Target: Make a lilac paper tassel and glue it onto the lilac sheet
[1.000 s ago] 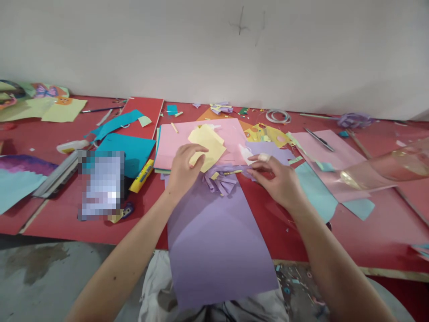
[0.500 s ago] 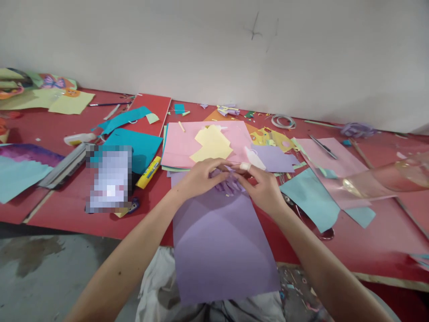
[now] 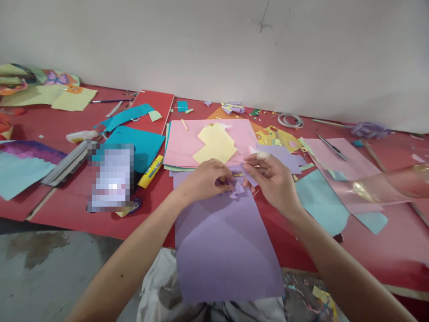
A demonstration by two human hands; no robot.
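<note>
The head camera looks down at a red table [image 3: 67, 210] full of paper bits. The 2 hands meet in the middle, just above a big purple sheet [image 3: 224, 250] that hangs over the near edge of the table.

The left hand [image 3: 204, 181] and the right hand [image 3: 273, 179] both pinch 1 small cut purple paper piece [image 3: 236, 188] between them. The fingers are curled in and pressed on the piece, and it sits just over the far end of the purple sheet. The right hand has a white wrap on 1 fingertip.

Just past the hands lies a pink sheet [image 3: 187, 143] with a yellow paper shape [image 3: 216, 145] on it. To the left is a yellow glue stick [image 3: 150, 171] on a blue sheet [image 3: 140, 145]. To the right lie a light blue sheet [image 3: 318, 201] and a clear plastic roll [image 3: 392, 185].
</note>
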